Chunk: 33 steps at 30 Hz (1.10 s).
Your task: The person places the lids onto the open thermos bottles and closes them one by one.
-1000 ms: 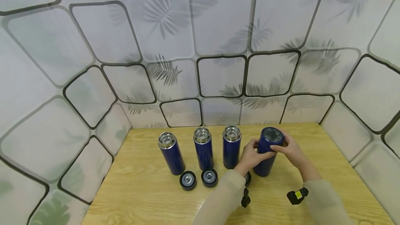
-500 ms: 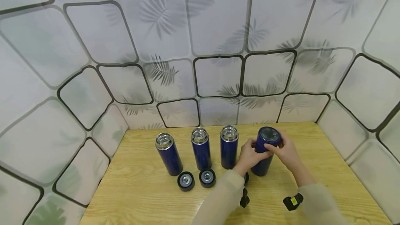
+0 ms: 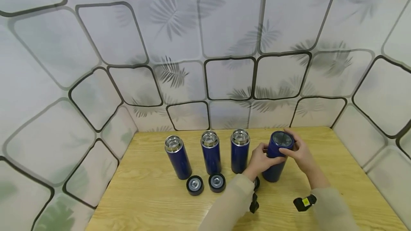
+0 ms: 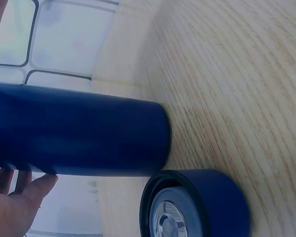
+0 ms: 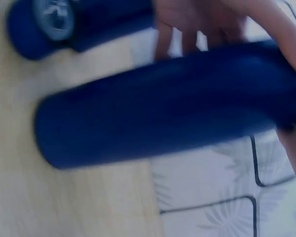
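Observation:
A dark blue thermos bottle (image 3: 275,167) stands at the right of the row on the wooden table, its lid (image 3: 282,139) on top. My left hand (image 3: 259,160) holds the bottle's upper body from the left. Around the lid, from the right, my right hand (image 3: 300,152) curls its fingers, the thumb on the near side. The same bottle (image 4: 84,131) lies across the left wrist view, its base on the table. In the right wrist view the bottle (image 5: 153,106) is blurred. Beside its base rests an upturned loose lid (image 4: 212,202), partly hidden by my left wrist in the head view.
Several lidless blue bottles with steel rims stand to the left: the far-left bottle (image 3: 179,158), the middle bottle (image 3: 211,154) and the nearer bottle (image 3: 239,152). Two upturned lids, the left lid (image 3: 194,185) and the right lid (image 3: 217,182), lie before them. Patterned cloth walls (image 3: 229,77) surround the table (image 3: 154,202).
The head view shifts slightly left and back. Both hands stay on the same bottle and its lid, with hardly any visible movement; the other bottles and lids stay put.

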### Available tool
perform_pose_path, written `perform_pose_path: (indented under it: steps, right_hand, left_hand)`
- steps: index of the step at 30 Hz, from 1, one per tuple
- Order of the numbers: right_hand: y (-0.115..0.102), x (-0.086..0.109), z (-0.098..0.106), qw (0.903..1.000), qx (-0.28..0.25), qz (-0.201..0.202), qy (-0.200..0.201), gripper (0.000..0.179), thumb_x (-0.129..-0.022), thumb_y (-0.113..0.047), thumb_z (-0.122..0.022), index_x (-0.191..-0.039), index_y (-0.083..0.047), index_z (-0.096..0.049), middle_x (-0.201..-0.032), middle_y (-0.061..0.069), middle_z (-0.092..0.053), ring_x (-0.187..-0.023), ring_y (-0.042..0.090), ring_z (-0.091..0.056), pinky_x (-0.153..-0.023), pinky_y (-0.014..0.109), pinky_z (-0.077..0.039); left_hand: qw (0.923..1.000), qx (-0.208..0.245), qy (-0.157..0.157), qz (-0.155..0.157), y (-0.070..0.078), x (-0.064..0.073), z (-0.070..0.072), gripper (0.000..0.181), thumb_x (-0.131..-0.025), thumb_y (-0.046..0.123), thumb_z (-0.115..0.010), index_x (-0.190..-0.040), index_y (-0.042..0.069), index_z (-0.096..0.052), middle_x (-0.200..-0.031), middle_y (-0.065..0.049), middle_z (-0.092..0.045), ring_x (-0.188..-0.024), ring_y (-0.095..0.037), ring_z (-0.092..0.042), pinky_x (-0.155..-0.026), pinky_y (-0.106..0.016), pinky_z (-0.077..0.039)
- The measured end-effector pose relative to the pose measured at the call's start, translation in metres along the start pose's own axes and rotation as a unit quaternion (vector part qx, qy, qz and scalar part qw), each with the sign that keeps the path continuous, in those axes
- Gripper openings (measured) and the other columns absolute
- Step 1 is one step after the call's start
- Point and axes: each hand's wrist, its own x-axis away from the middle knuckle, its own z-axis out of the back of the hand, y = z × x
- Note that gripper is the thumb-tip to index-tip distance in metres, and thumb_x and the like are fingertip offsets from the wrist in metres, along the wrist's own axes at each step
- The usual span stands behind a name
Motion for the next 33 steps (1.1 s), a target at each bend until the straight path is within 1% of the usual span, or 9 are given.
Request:
perform_pose_path:
  steps: [3, 7, 10, 14, 21, 24, 28, 31, 33]
  right_hand:
    - [-0.001, -0.003, 0.011, 0.9974, -0.043, 0.006, -0.058, 0.062, -0.079, 0.017, -0.051, -0.134, 0.001, -0.029, -0.117, -0.004, -0.048, -0.101, 0.006, -0.051, -0.077, 0.019, -0.044]
    - [-0.002, -0.003, 0.014, 0.9977, -0.002, -0.012, -0.066, 0.061, -0.081, 0.012, -0.054, -0.134, -0.006, -0.033, -0.117, -0.008, -0.048, -0.1, 0.004, -0.051, -0.076, 0.018, -0.044]
    - [-0.003, -0.002, 0.01, 0.998, 0.046, -0.019, -0.038, 0.061, -0.08, 0.008, -0.058, -0.134, -0.007, -0.034, -0.114, -0.011, -0.048, -0.098, 0.002, -0.052, -0.075, 0.017, -0.044]
    - [-0.004, 0.001, 0.0, 0.997, 0.074, -0.02, 0.009, 0.061, -0.079, 0.005, -0.061, -0.133, -0.003, -0.033, -0.114, -0.011, -0.046, -0.099, -0.001, -0.05, -0.076, 0.013, -0.042]
    - [-0.005, 0.009, -0.021, 0.9854, 0.137, -0.042, 0.092, 0.066, -0.08, -0.004, -0.064, -0.134, 0.004, -0.026, -0.125, 0.018, -0.036, -0.102, -0.006, -0.041, -0.079, 0.008, -0.036]
    - [-0.005, 0.01, -0.025, 0.9806, 0.155, -0.056, 0.106, 0.068, -0.081, -0.008, -0.064, -0.136, 0.002, -0.024, -0.128, 0.022, -0.032, -0.102, -0.006, -0.038, -0.079, 0.006, -0.034]
    - [-0.003, 0.008, -0.016, 0.991, 0.107, -0.038, 0.071, 0.066, -0.082, 0.001, -0.06, -0.136, -0.001, -0.023, -0.124, 0.011, -0.037, -0.101, -0.004, -0.043, -0.078, 0.009, -0.038]
    - [-0.001, 0.004, -0.003, 0.9996, 0.025, -0.017, 0.002, 0.064, -0.081, 0.011, -0.054, -0.136, -0.008, -0.026, -0.12, -0.001, -0.041, -0.101, 0.001, -0.047, -0.077, 0.014, -0.042]
    - [-0.001, 0.001, 0.006, 0.9986, -0.022, -0.008, -0.048, 0.064, -0.08, 0.014, -0.052, -0.135, -0.011, -0.029, -0.119, -0.005, -0.043, -0.103, 0.004, -0.048, -0.078, 0.017, -0.043]
  left_hand:
    - [1.0, -0.001, -0.001, 0.004, 0.0, 0.001, -0.002, 0.045, -0.067, 0.038, -0.076, -0.102, 0.021, -0.053, -0.096, 0.012, -0.053, -0.092, -0.008, -0.052, -0.075, -0.031, -0.045]
    - [1.0, -0.006, 0.001, 0.006, 0.001, 0.002, -0.003, 0.045, -0.067, 0.038, -0.076, -0.101, 0.021, -0.053, -0.095, 0.012, -0.053, -0.091, -0.007, -0.052, -0.074, -0.031, -0.045]
    - [0.9999, -0.011, 0.004, 0.004, 0.002, 0.003, -0.001, 0.044, -0.067, 0.037, -0.076, -0.101, 0.021, -0.053, -0.096, 0.012, -0.053, -0.092, -0.008, -0.052, -0.074, -0.031, -0.045]
    - [0.9999, -0.01, 0.007, 0.006, 0.002, 0.004, 0.0, 0.045, -0.067, 0.038, -0.076, -0.101, 0.021, -0.053, -0.097, 0.011, -0.053, -0.093, -0.009, -0.052, -0.075, -0.032, -0.045]
    - [0.9999, -0.004, 0.013, 0.01, 0.002, 0.006, 0.001, 0.045, -0.066, 0.04, -0.075, -0.101, 0.021, -0.053, -0.099, 0.01, -0.054, -0.094, -0.01, -0.052, -0.076, -0.033, -0.045]
    - [0.9999, -0.006, 0.01, 0.007, 0.002, 0.006, 0.002, 0.045, -0.067, 0.039, -0.075, -0.101, 0.021, -0.053, -0.098, 0.01, -0.054, -0.093, -0.01, -0.053, -0.076, -0.032, -0.045]
    - [0.9999, 0.004, -0.005, 0.009, 0.003, 0.004, 0.004, 0.045, -0.067, 0.038, -0.075, -0.102, 0.02, -0.053, -0.098, 0.01, -0.053, -0.093, -0.01, -0.053, -0.075, -0.032, -0.045]
    - [0.9996, 0.013, -0.019, 0.017, 0.003, 0.002, 0.005, 0.045, -0.068, 0.036, -0.075, -0.103, 0.021, -0.053, -0.097, 0.011, -0.053, -0.091, -0.009, -0.053, -0.075, -0.032, -0.045]
    - [0.9994, 0.017, -0.024, 0.021, 0.003, 0.001, 0.005, 0.045, -0.068, 0.035, -0.075, -0.104, 0.02, -0.053, -0.096, 0.011, -0.053, -0.089, -0.008, -0.053, -0.074, -0.031, -0.045]
